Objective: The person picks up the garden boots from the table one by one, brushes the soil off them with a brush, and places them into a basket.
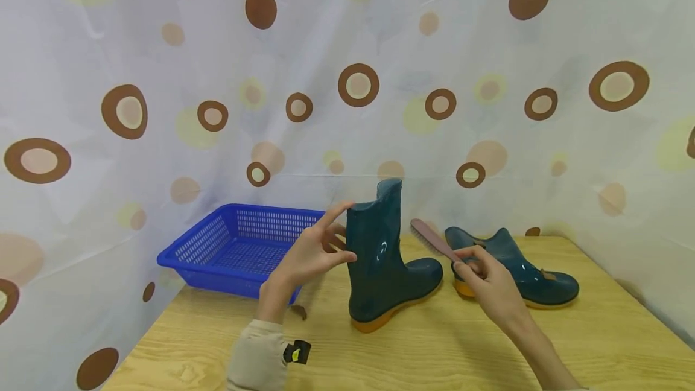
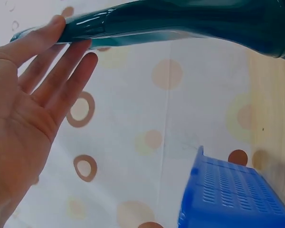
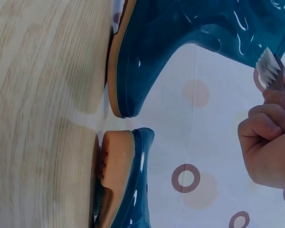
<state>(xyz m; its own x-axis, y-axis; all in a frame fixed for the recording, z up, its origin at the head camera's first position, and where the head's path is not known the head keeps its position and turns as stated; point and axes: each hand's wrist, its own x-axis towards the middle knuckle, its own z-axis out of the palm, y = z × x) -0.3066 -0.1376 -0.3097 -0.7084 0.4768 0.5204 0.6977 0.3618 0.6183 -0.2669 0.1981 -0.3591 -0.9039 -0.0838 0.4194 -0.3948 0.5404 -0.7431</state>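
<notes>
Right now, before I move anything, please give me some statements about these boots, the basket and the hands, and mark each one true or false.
1. The right hand holds a brush. True.
2. In the head view, the upright boot stands between the blue basket and the second boot. True.
3. The left hand is touching the second boot. False: it holds the upright boot near its top.
4. The brush's bristles are black. False: they are white.
5. The upright boot's heel is orange. True.
</notes>
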